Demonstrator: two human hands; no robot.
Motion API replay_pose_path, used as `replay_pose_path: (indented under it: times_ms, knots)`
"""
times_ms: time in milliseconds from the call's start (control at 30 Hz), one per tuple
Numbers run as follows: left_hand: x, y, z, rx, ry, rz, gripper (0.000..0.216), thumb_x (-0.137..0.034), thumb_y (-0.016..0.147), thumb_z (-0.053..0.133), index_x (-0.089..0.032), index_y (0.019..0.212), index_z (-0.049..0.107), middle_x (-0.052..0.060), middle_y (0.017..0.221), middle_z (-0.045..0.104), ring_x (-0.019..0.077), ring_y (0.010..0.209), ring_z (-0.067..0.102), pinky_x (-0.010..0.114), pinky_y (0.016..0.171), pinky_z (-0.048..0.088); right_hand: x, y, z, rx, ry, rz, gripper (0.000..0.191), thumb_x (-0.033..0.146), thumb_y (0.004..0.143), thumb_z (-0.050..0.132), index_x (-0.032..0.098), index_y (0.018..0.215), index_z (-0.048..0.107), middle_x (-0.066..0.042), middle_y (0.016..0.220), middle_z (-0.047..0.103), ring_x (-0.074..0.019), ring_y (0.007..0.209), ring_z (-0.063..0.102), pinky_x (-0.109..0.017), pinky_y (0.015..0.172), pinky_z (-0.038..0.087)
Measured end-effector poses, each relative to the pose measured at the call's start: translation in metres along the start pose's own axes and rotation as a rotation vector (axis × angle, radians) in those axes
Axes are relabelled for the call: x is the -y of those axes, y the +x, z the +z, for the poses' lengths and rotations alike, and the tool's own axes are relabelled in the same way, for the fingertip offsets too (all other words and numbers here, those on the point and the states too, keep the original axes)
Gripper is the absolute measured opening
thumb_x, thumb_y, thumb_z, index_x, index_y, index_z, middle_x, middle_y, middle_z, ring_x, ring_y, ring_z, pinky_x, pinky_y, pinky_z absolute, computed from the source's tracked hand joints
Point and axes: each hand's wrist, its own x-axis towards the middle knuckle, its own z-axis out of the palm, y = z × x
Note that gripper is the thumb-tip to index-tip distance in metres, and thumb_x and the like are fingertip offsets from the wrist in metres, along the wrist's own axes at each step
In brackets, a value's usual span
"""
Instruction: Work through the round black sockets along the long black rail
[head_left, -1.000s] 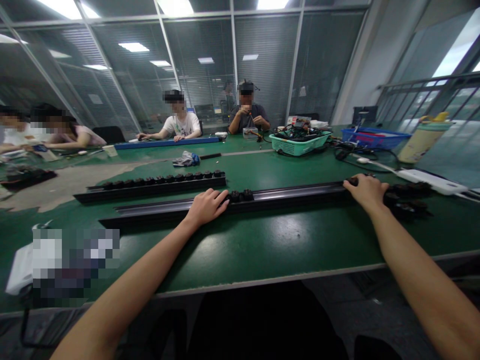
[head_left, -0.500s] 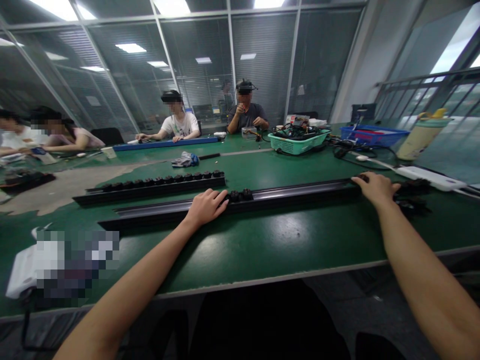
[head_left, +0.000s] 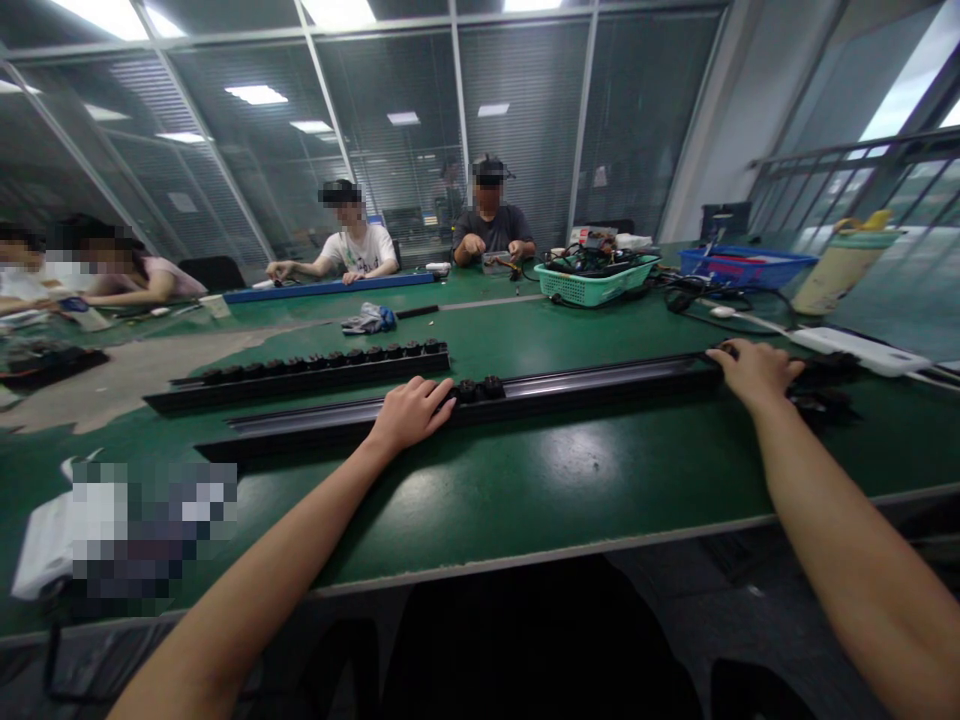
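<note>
A long black metal rail [head_left: 592, 386] with a shiny groove lies across the table before me. My left hand [head_left: 412, 412] is wrapped over it left of the middle, fingers closed on the rail. Just right of those fingertips, two black knob-like parts [head_left: 492, 387] sit in the groove. At the rail's right end, my right hand [head_left: 757, 372] is closed on a small dark part, mostly hidden by the fingers. More black parts [head_left: 829, 405] lie beyond that hand. Behind, a second rail [head_left: 300, 378] carries a row of similar knobs.
A green basket [head_left: 600, 287] of cables, a blue basket [head_left: 750, 270] and a bottle [head_left: 844, 270] stand at back right. Near my right hand lies a white power strip [head_left: 862, 350]. A grey cloth [head_left: 367, 320] lies mid-table. Several people sit across and to the left.
My right hand has shifted very slightly at the rail's end, its fingers still closed. My left hand stays on the rail. Across the table, a person's raised hand has come down.
</note>
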Motion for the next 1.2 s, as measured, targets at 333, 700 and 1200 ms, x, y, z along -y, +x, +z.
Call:
replay_pose_path:
  times_ms: [333, 700, 1200]
  knots:
    - [0.001, -0.001, 0.001, 0.003, 0.004, -0.003, 0.047, -0.045, 0.111, 0.037, -0.019, 0.138, 0.066, 0.013, 0.112, 0.077, 0.0278, 0.103, 0.068, 0.037, 0.079, 0.053, -0.015, 0.010, 0.006, -0.075, 0.002, 0.110, 0.048, 0.039, 0.105, 0.048, 0.008, 0.134, 0.071, -0.035, 0.140, 0.056, -0.0406, 0.125, 0.041, -0.053, 0.095, 0.024]
    - [0.000, 0.000, 0.001, -0.001, -0.024, -0.015, 0.048, -0.046, 0.111, 0.036, -0.020, 0.136, 0.067, 0.013, 0.109, 0.077, 0.0291, 0.103, 0.068, 0.040, 0.082, 0.055, -0.024, 0.029, 0.029, -0.004, -0.011, 0.309, 0.049, 0.027, 0.092, 0.063, 0.018, 0.139, 0.076, -0.034, 0.153, 0.052, -0.0494, 0.152, 0.026, -0.071, 0.112, 0.013]
    - [0.000, -0.001, 0.001, 0.002, -0.018, -0.021, 0.049, -0.048, 0.111, 0.033, -0.021, 0.137, 0.066, 0.013, 0.112, 0.077, 0.0279, 0.104, 0.068, 0.038, 0.080, 0.054, -0.018, 0.031, 0.026, -0.392, 0.127, 0.156, 0.050, 0.023, 0.093, 0.048, 0.009, 0.127, 0.083, -0.042, 0.130, 0.064, -0.0506, 0.138, 0.043, -0.073, 0.104, 0.025]
